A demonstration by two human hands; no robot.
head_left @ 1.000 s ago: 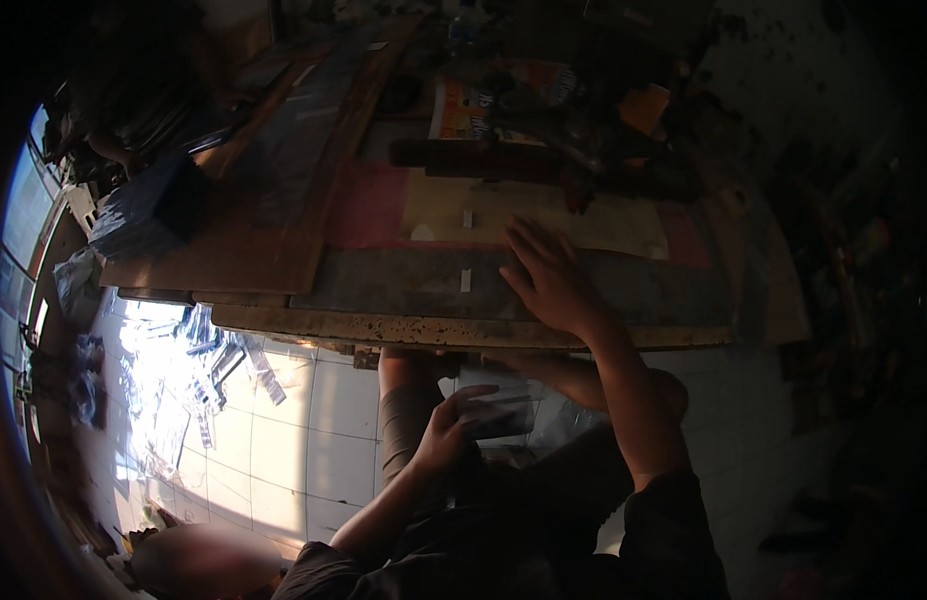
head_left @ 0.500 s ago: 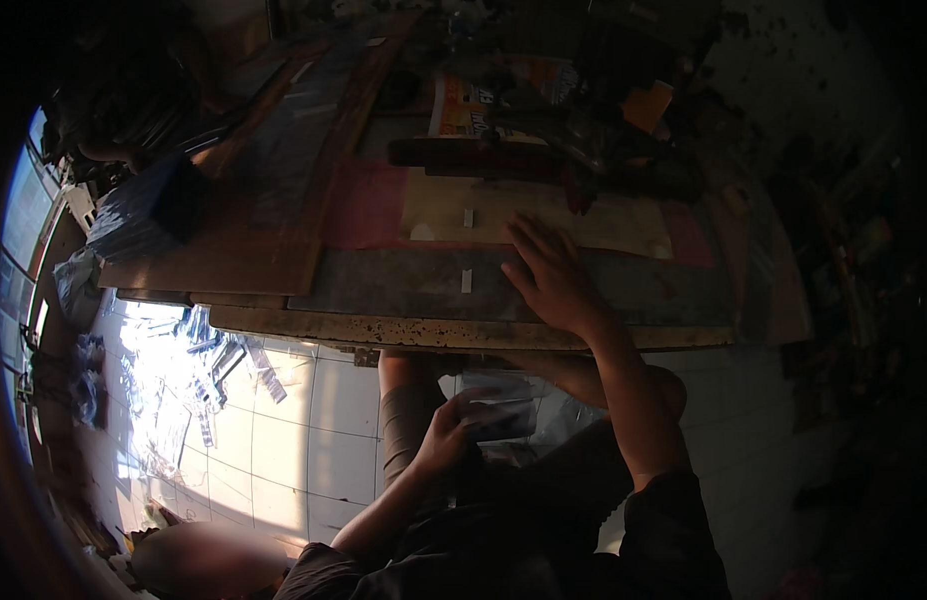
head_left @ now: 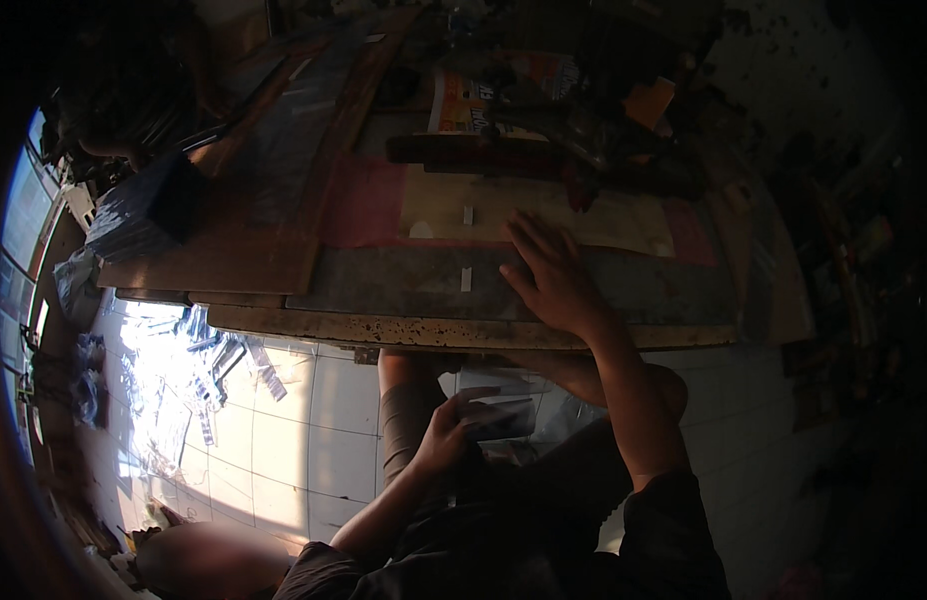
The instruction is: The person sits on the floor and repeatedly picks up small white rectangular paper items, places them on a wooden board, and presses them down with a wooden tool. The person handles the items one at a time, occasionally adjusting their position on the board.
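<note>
The left hand grips a thin translucent sheet between thumb and fingers, out to the hand's right, below the worn table edge. Farther off, the right hand lies palm down with fingers loosely spread, their tips on a cream strip. Left of those fingertips are two small pale tabs, then pink sheeting. Just beyond them runs a dark bar.

- sheet: pale yellow, long, flat on the table, partly under the right hand
- film: greyish, see-through, in the left hand, off the table's near edge
</note>
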